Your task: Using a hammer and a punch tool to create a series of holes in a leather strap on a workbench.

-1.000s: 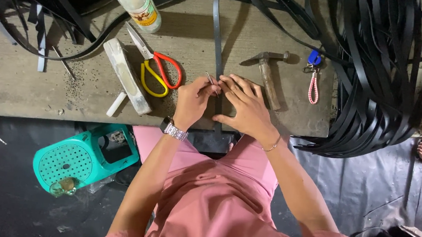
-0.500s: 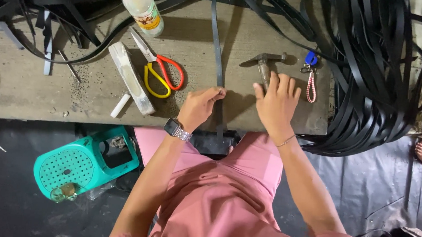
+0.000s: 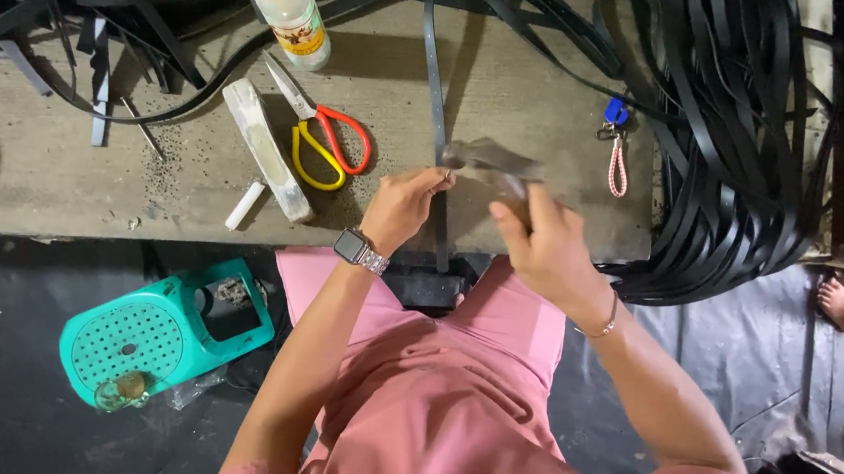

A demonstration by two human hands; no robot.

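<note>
Right hand: my right hand (image 3: pixel 542 241) has its fingers wrapped round the handle of a hammer (image 3: pixel 493 162), whose blurred metal head hangs just above the table (image 3: pixel 554 87).
Left hand: my left hand (image 3: pixel 404 206) pinches something too small to make out against a black strap (image 3: pixel 437 88), fingers narrow, thumb and forefinger pressed together, right under the hammer head.
Strap: it runs straight away from me across the table, its near end dropping over the edge between my hands.
Nearby: scissors (image 3: pixel 324 139) with one red and one yellow handle lie to the left, beside a long whitish block (image 3: pixel 266 150); a white bottle (image 3: pixel 289 11) stands further back; a blue key fob on a pink cord (image 3: pixel 615 147) lies to the right.
Far right: a mass of looped black straps (image 3: pixel 741 142) hangs over the table edge.
Risk, fingers: I judge the hammer head close enough to my left fingertips that an off-line blow would strike them.
Risk, strap: loosely pinned, it could skid sideways under a hit.
Risk, view: the hammer is motion-blurred, so its exact aim is unclear to me.
</note>
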